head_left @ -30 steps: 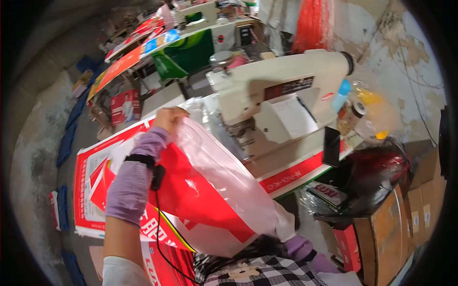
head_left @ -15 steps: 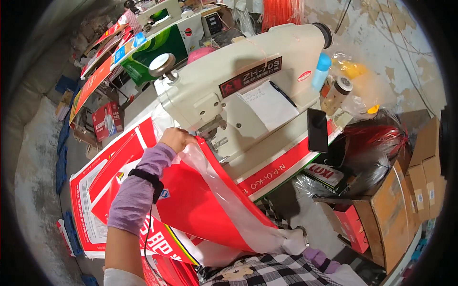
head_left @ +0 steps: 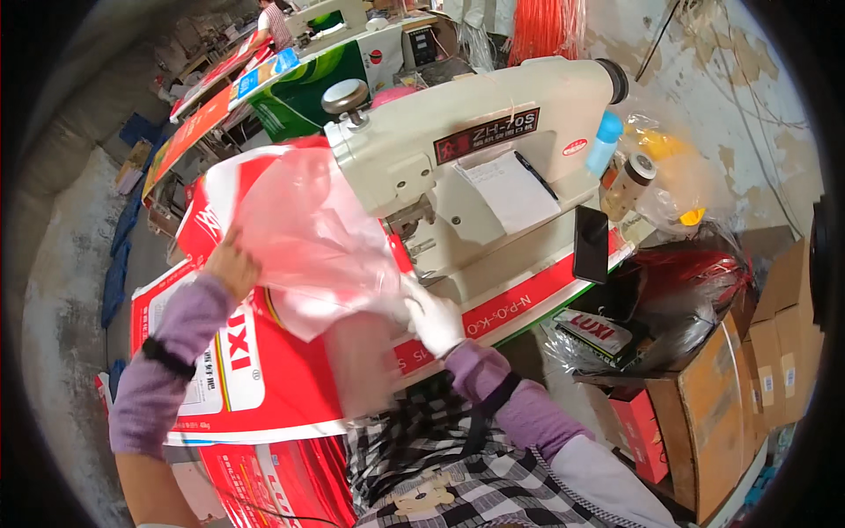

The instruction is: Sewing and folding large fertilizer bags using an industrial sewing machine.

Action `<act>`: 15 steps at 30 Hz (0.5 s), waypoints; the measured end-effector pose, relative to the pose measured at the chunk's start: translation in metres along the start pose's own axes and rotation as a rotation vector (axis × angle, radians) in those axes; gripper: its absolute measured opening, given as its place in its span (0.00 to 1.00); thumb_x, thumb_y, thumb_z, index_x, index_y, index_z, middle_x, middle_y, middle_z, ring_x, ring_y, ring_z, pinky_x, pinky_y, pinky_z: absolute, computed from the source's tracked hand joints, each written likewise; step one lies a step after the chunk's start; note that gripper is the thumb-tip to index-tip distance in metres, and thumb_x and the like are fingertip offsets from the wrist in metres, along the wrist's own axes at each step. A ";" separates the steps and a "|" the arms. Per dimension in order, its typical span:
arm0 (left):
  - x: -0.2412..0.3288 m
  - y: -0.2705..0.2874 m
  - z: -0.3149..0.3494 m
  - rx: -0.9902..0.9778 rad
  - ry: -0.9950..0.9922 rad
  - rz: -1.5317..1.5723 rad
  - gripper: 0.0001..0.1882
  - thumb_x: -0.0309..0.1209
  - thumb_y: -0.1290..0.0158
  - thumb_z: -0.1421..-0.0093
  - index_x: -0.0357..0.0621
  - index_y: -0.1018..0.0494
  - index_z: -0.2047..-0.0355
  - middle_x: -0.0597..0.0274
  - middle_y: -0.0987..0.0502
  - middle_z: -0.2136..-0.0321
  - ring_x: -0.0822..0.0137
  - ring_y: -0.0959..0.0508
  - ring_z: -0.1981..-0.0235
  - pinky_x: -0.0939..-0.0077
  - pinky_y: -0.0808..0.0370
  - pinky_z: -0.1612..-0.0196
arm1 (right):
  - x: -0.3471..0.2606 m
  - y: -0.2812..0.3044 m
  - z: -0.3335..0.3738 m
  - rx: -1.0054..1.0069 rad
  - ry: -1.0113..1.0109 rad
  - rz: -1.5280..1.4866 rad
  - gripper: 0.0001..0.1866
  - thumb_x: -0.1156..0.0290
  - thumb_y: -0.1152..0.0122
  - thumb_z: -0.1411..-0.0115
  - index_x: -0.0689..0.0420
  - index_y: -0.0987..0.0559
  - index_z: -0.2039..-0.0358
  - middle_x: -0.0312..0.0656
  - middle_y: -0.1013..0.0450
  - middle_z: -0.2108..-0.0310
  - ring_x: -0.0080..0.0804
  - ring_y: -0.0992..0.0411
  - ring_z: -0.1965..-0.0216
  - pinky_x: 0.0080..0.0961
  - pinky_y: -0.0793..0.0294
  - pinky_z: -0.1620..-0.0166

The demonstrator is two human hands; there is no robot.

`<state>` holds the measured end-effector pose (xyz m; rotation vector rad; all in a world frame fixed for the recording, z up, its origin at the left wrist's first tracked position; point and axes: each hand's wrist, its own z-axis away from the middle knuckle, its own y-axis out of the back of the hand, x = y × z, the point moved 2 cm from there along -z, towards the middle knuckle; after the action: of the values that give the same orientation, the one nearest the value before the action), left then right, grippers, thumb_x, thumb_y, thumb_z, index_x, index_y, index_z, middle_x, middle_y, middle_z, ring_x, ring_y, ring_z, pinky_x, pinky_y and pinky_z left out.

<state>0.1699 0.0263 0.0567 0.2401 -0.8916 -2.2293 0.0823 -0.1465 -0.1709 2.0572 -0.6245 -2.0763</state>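
Observation:
A red and white woven sack [head_left: 304, 378] lies across the left of the sewing table, and a translucent plastic liner [head_left: 308, 220] billows up from its mouth. My left hand [head_left: 231, 267], bare with a purple sleeve cover, is closed on the sack and liner at their left side; its fingertips are slightly blurred. In a white glove, my right hand [head_left: 433, 319] pinches the liner's right edge, just below the needle head of a cream industrial sewing machine [head_left: 458, 167]. Film and sack stand against the machine's left end, partly hiding the table there.
A black phone [head_left: 591, 245], a notepad [head_left: 510, 198] with a pen, a blue bottle [head_left: 604, 145] and a tumbler [head_left: 629, 187] rest on or beside the machine. Cardboard boxes [head_left: 704, 405] stand at the right. Red sacks [head_left: 290, 480] are stacked below; another person [head_left: 274, 25] works far off.
My left hand has moved left and down from the needle area. The right hand has risen from my lap to the liner. The sack has swung round, and its liner now spreads upward.

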 end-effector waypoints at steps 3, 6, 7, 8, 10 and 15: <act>0.057 -0.069 0.055 0.089 -0.289 0.363 0.19 0.46 0.53 0.37 0.42 0.29 0.59 0.65 0.35 0.71 0.70 0.35 0.68 0.73 0.36 0.66 | 0.007 -0.029 0.004 -0.121 -0.133 -0.979 0.19 0.70 0.51 0.37 0.56 0.29 0.45 0.35 0.25 0.61 0.21 0.27 0.66 0.21 0.25 0.61; 0.088 -0.177 0.028 0.089 -0.279 1.088 0.18 0.44 0.56 0.33 0.42 0.26 0.66 0.73 0.35 0.81 0.76 0.35 0.77 0.78 0.37 0.74 | -0.028 -0.084 0.056 0.000 -0.033 -1.056 0.19 0.67 0.52 0.35 0.60 0.29 0.46 0.39 0.25 0.57 0.25 0.26 0.60 0.24 0.26 0.56; 0.091 -0.199 0.028 0.150 -0.175 1.283 0.19 0.43 0.57 0.32 0.42 0.24 0.68 0.75 0.35 0.84 0.78 0.35 0.80 0.80 0.37 0.76 | -0.049 -0.102 0.085 -0.129 -0.060 -1.094 0.19 0.66 0.52 0.35 0.60 0.29 0.46 0.40 0.26 0.56 0.26 0.27 0.59 0.25 0.26 0.55; 0.088 -0.204 0.030 0.177 -0.078 1.390 0.17 0.42 0.55 0.33 0.42 0.24 0.66 0.72 0.31 0.81 0.77 0.33 0.78 0.80 0.35 0.74 | -0.057 -0.105 0.099 -0.279 -0.109 -1.108 0.19 0.64 0.53 0.34 0.59 0.30 0.46 0.40 0.26 0.55 0.27 0.27 0.58 0.26 0.26 0.54; 0.086 -0.207 0.026 0.323 -0.024 1.643 0.14 0.41 0.52 0.35 0.44 0.23 0.62 0.67 0.26 0.78 0.76 0.30 0.77 0.79 0.32 0.74 | -0.043 -0.073 0.090 -0.465 -0.228 -1.114 0.20 0.61 0.55 0.33 0.59 0.30 0.46 0.42 0.27 0.54 0.28 0.27 0.56 0.28 0.27 0.52; 0.108 -0.133 0.020 0.368 -0.271 1.072 0.13 0.31 0.45 0.46 0.44 0.23 0.60 0.62 0.23 0.73 0.71 0.26 0.73 0.77 0.29 0.72 | -0.033 -0.007 0.058 -0.241 -0.302 -1.622 0.27 0.59 0.53 0.34 0.61 0.39 0.39 0.44 0.33 0.47 0.32 0.33 0.47 0.31 0.35 0.43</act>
<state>0.0101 0.0311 -0.0076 -0.3275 -1.1945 -1.1085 0.0279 -0.1164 -0.1452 2.2120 1.8129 -2.7528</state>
